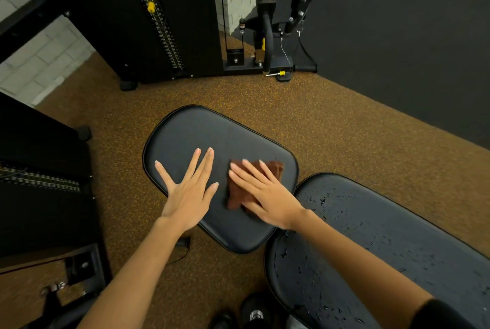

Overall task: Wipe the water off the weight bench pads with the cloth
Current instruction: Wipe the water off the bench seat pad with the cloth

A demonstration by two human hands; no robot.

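Black vinyl, long pad: lying nearest, at lower right; beading with water drops all over; not yet wiped, by the look of it.
Right hand: fingers lying straight and flat, pressing the cloth down onto the seat pad.
Cloth: one, brown, folded, lying on the seat pad's right half under the right hand.
Left hand: fingers spreading wide, palm bracing flat on the seat pad, holding nothing.
Seat pad: looking mostly dry; step in hand is probably finishing this pad.
Next move: likely calling for sliding the cloth over to the wet long pad.
Count: two pads, one cloth, two hands.
Beyond: speckled brown floor, then a weight machine.
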